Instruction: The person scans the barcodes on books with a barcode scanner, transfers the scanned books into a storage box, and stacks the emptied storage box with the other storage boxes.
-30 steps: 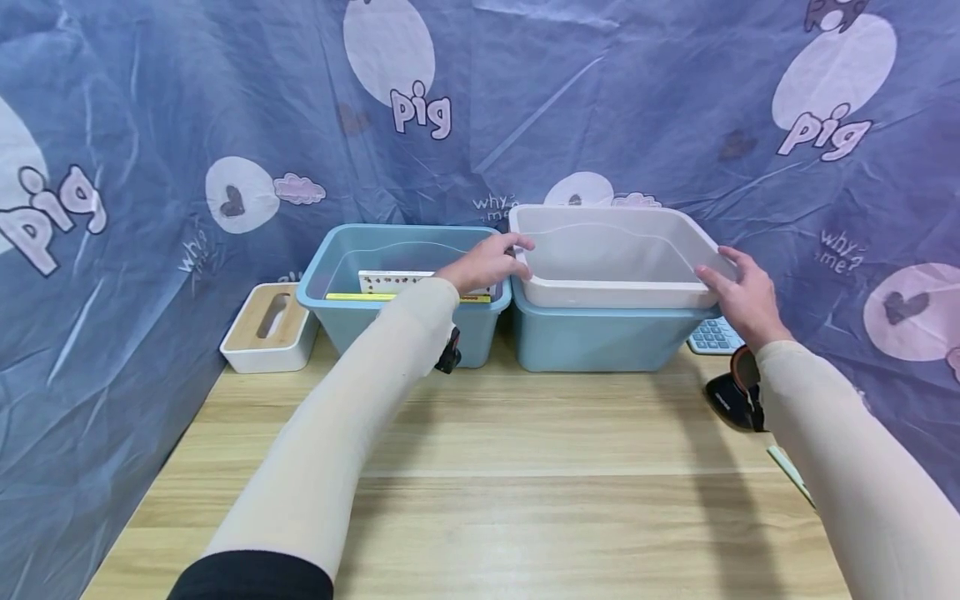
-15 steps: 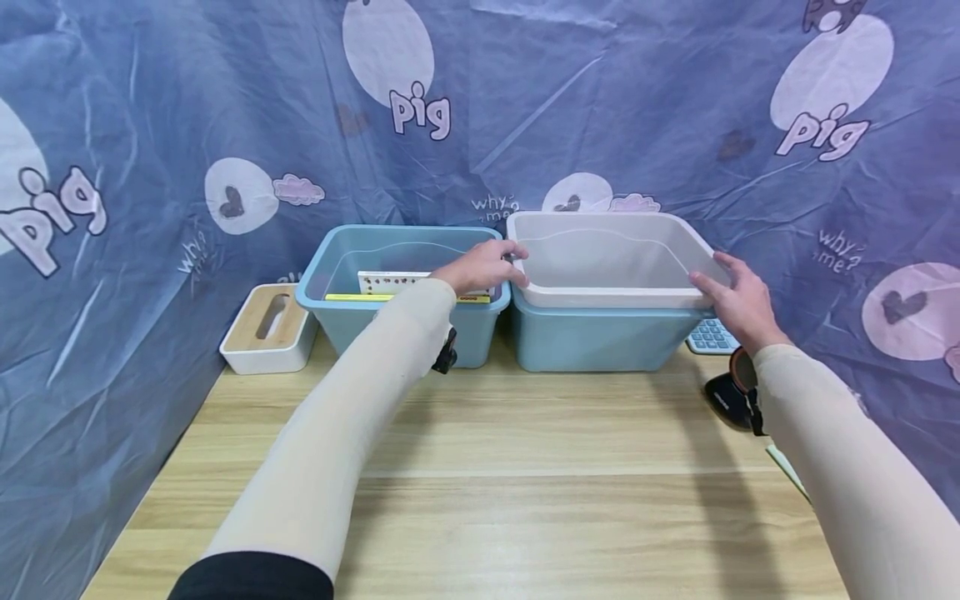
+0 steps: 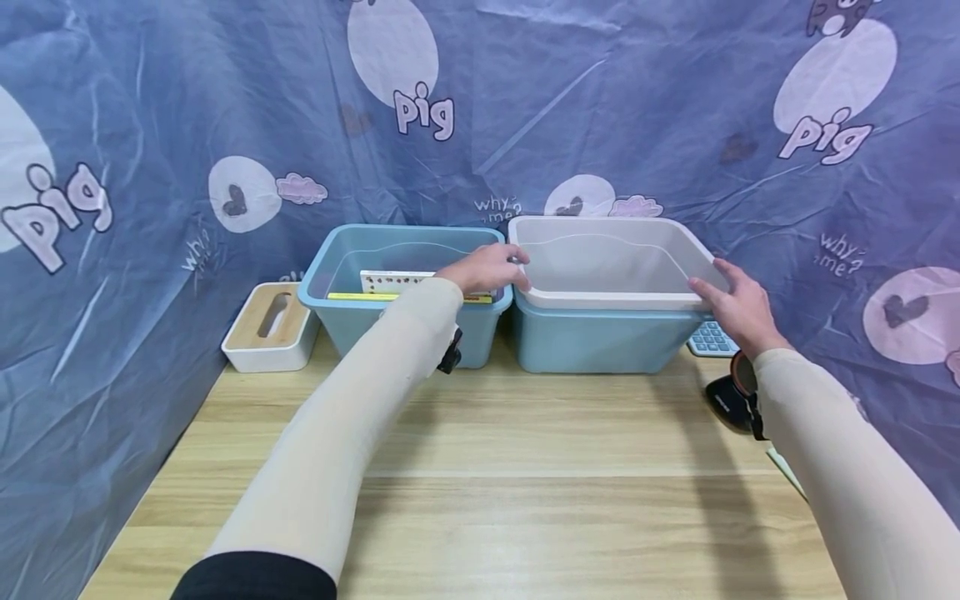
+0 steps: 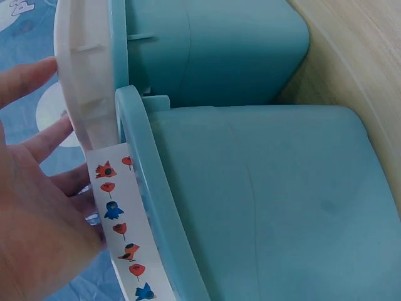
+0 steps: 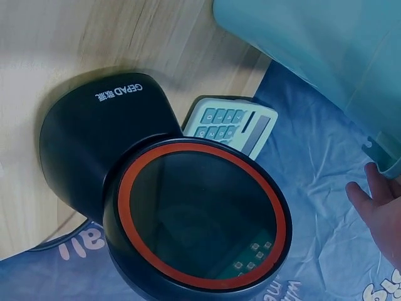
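Note:
A white plastic bin (image 3: 600, 258) sits nested in the right-hand blue bin (image 3: 592, 342), its rim above the blue one. My left hand (image 3: 483, 267) grips the white bin's left end, fingertips and thumb at the rim. On the opposite end, my right hand (image 3: 738, 304) has its thumb over the rim and fingers on the outer side. Part of that hand shows in the right wrist view, fingertips by a blue handle (image 5: 388, 153). Under my left wrist stands another blue bin (image 3: 397, 317), holding a white printed board (image 4: 125, 219) and a yellow strip-like item (image 3: 360, 297).
Left of the bins is a white tissue box (image 3: 262, 333) with a wooden lid. A calculator (image 3: 712, 337) and a black scanner-like device (image 5: 103, 144) with an orange ring stand at right, near a pale green strip (image 3: 786, 468). Patterned blue cloth (image 3: 480, 100) hangs behind.
The white bin has sunk lower into the right-hand blue bin. My right hand has moved down slightly with it, while my left hand stays at the rim.

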The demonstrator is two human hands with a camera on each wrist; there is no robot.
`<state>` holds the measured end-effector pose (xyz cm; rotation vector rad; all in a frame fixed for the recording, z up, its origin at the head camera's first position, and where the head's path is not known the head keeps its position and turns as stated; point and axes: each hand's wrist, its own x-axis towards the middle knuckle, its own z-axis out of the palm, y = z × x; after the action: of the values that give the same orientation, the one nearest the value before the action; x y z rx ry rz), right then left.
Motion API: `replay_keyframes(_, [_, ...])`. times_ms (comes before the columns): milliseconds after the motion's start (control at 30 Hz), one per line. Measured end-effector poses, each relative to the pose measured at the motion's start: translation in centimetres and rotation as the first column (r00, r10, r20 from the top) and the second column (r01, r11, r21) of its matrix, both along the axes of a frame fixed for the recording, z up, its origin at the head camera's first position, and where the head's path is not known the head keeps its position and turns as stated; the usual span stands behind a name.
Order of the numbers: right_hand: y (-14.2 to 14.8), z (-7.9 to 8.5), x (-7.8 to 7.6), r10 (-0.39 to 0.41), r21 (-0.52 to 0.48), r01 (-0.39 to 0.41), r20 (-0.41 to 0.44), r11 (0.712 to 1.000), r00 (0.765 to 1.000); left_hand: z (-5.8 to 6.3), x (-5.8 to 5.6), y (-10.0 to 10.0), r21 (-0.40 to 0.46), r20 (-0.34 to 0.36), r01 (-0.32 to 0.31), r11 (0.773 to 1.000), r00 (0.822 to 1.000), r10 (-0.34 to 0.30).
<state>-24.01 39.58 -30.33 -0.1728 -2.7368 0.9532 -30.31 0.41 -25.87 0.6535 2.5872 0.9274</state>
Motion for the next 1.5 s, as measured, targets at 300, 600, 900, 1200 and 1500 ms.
replay_keyframes(300, [0.1,-0.2,0.2,0.013,0.023,-0.014,0.029,1.000,0.999,-0.1,0.2,0.1,-0.073,-0.010,0.010,0.997,1.000,-0.011])
replay_keyframes(600, [0.0,-0.6,0.4,0.019,0.024,-0.019,0.025,1.000,1.000,-0.3,0.4,-0.1,-0.088,-0.003,0.016,0.996,1.000,-0.017])
replay_keyframes(900, [-0.2,-0.5,0.4,0.035,0.044,-0.037,0.041,0.998,0.999,-0.4,0.5,-0.2,-0.153,-0.040,0.034,0.988,0.998,-0.040])
replay_keyframes(1200, [-1.2,2.4,-0.4,-0.039,0.172,0.044,-0.032,0.984,0.999,2.9,0.4,-1.8,-0.245,-0.235,0.035,0.969,0.967,-0.095])
replay_keyframes(1500, [-5.2,9.3,0.3,0.024,0.244,-0.004,-0.078,0.970,0.997,9.3,2.8,-4.5,-0.268,-0.476,-0.071,0.961,0.877,-0.068])
